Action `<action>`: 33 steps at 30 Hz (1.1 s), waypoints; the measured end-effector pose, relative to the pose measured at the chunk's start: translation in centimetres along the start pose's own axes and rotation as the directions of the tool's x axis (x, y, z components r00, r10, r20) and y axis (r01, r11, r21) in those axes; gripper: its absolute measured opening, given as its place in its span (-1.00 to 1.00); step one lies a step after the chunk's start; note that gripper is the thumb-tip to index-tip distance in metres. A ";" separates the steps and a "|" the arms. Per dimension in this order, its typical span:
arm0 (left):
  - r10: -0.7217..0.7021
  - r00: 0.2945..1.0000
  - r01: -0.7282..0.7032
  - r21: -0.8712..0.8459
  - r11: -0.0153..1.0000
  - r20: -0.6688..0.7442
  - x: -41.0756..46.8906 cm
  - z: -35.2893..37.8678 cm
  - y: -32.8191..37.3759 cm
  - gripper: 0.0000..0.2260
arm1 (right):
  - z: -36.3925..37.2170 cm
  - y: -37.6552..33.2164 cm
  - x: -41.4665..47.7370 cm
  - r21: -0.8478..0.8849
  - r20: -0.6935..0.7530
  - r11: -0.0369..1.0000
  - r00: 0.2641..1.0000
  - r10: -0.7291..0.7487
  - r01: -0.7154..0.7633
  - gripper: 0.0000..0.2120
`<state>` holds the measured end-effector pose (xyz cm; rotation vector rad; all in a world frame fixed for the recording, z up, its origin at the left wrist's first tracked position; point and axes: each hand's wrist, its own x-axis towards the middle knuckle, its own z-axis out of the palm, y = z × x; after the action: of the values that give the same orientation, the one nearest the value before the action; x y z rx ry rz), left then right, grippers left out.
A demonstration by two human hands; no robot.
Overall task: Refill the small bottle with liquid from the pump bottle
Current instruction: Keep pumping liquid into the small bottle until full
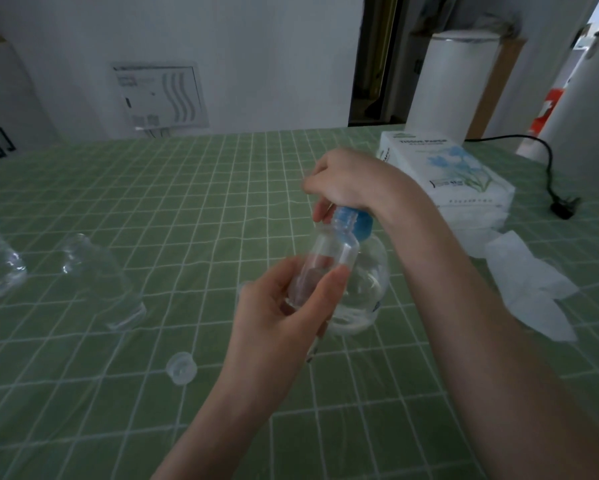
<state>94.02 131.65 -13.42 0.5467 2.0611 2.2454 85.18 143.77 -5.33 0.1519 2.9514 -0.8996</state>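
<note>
The left hand (284, 317) pinches the small bottle (329, 258) between the thumb on the near side and the fingers curled behind the clear wall. The hold sits on the lower body, which leaves the neck free. The bottle is lifted off the table and tilted, with its open mouth raised to the blue pump head (357, 221). This placement appears intended to bring the mouth under the spout so that dispensed liquid enters the bottle and does not fall on the cloth. The spout is not clearly visible, so exact alignment cannot be confirmed.

The right hand (346, 181) covers the pump head from above, fingers curled down around it and thumb on the near side. The wrist is bent sharply downward, with the forearm reaching in from the lower right. That pose suits a downward press on the pump.

The pump bottle (367, 289) stands upright on the green gridded tablecloth (187, 202), directly behind the small bottle. Its clear, rounded body holds some liquid near the base.

A small clear cap (181, 368) lies on the cloth to the left of the left forearm, probably the small bottle's own closure. Two further clear containers (100, 282) stand well to the left. A tissue pack (447, 171) and a loose tissue (530, 285) lie to the right, within reach for spills.
</note>
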 end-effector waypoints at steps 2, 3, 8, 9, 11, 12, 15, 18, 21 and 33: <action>0.001 1.000 -0.001 -0.002 1.000 0.012 0.0 0.0 0.0 -0.74 | -0.1 -0.1 -0.1 0.006 -0.017 1.000 1.000 -0.019 0.019 -0.70; 0.007 1.000 -0.007 -0.002 1.000 0.016 0.0 0.0 0.0 -0.73 | -0.3 -0.1 -0.1 0.007 -0.026 0.999 0.999 -0.033 0.033 -0.70; 0.023 0.999 -0.023 -0.008 1.000 0.025 0.0 0.0 0.1 -0.72 | -0.9 -0.5 -0.1 -0.014 -0.064 0.999 0.997 -0.049 0.048 -0.74; 0.022 0.999 -0.022 -0.006 1.000 0.024 0.1 0.0 0.0 -0.72 | -0.8 -0.5 0.0 -0.013 -0.059 0.999 0.997 -0.044 0.043 -0.74; 0.023 0.999 -0.023 -0.007 1.000 0.022 0.1 0.0 0.0 -0.73 | -0.7 -0.6 0.1 -0.016 -0.044 0.999 0.999 -0.031 0.030 -0.74; 0.028 0.999 -0.028 -0.006 1.000 0.021 0.2 0.0 0.0 -0.73 | -0.7 -0.6 0.2 -0.017 -0.038 1.000 0.999 -0.026 0.025 -0.74; 0.026 1.000 -0.027 0.008 1.000 0.013 0.2 -0.1 -0.2 -0.70 | -0.7 -0.5 0.2 -0.017 -0.027 1.000 1.000 -0.012 0.011 -0.73; 0.017 1.000 -0.018 0.017 1.000 0.025 0.1 -0.1 -0.2 -0.69 | -0.3 -0.2 0.0 -0.021 -0.006 1.000 1.000 0.000 0.000 -0.71; 0.015 1.000 -0.015 0.017 1.000 0.001 0.1 -0.1 -0.3 -0.76 | 0.0 -0.1 -0.1 -0.014 0.007 1.000 1.000 0.005 -0.005 -0.71; 0.021 1.000 -0.021 0.031 0.999 -0.006 0.2 -0.1 -0.2 -0.77 | -0.7 -0.6 0.2 -0.030 -0.043 0.998 0.997 -0.056 0.055 -0.76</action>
<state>93.74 131.65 -13.61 0.5665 2.1059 2.2329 84.87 143.64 -4.42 0.0900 3.0222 -0.8703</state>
